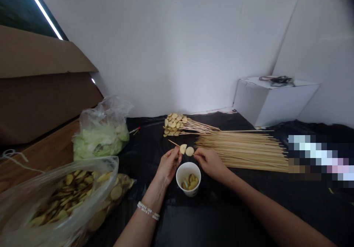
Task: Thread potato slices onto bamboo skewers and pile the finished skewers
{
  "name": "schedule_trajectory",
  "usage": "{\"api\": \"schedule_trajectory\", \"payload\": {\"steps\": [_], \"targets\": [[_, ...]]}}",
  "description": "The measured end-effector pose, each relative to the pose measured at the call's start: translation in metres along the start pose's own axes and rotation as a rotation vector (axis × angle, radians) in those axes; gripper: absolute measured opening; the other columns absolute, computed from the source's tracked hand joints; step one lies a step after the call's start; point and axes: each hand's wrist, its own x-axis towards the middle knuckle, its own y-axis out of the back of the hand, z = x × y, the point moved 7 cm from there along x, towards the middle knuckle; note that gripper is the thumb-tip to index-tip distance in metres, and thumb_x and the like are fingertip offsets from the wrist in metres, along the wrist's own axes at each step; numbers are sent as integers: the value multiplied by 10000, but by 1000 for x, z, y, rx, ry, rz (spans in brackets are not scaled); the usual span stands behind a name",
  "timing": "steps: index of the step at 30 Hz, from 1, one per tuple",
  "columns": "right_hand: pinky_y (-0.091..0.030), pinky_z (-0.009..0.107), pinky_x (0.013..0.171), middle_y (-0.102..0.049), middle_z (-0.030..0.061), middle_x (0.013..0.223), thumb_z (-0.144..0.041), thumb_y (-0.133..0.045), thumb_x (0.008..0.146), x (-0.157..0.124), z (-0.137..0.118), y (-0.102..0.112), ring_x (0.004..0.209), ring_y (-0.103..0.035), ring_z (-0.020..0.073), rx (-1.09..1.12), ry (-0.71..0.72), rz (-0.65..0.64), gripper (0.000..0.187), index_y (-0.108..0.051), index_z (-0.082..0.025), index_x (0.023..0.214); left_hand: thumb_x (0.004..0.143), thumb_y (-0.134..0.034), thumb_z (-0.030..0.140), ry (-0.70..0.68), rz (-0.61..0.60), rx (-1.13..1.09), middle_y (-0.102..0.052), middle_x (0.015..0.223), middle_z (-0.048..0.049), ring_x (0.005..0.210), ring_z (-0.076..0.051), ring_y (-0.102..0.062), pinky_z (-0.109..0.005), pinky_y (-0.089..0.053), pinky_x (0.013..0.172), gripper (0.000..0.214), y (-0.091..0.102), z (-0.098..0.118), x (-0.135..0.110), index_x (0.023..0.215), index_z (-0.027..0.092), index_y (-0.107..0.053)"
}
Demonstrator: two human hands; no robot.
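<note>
Pinching left hand [168, 165]: closed on half-round pale-yellow potato slice [183, 148]
Right hand [209, 161]: closed on thin tan wooden skewer [173, 143]
Skewer: through that slice and 1 round slice [189, 151], near white round-rimmed cup [191, 193]

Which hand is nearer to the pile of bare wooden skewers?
Right. The right hand is by the left end of the bare wooden skewers; the left hand is farther off, to the left.
</note>
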Motion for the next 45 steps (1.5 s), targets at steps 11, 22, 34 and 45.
{"api": "schedule_trajectory", "payload": {"steps": [11,22,34,45], "targets": [[-355,235,560,-590,-11,583,-220,-493,832,2,10,8,558,-518,127,47,-52,30,153,-592,-185,721,759,-461,12,100,-72,-276,-624,1118,-240,1085,-280,-595,-354,-536,865,326,5,10,6,1058,31,-589],[-362,239,569,-604,-4,598,-220,-494,829,2,9,8,569,-527,130,53,-53,12,149,-608,-179,741,789,-568,1,-32,-31,-188,-668,1051,-182,961,-218,-659,-266,-565,784,217,9,15,9,984,89,-606],[-362,232,572,-603,-4,605,-225,-504,829,2,7,7,582,-528,127,59,-29,-36,157,-607,-180,719,814,-560,32,-67,63,-155,-639,701,-46,563,-75,-624,-110,-494,483,93,18,20,8,847,114,-588],[-371,232,589,-624,-3,609,-207,-511,831,2,0,13,590,-546,125,19,-12,-103,172,-661,-172,754,839,-534,63,-37,128,-257,-598,685,-7,572,-84,-620,-124,-484,453,104,29,25,12,830,162,-567]]}}
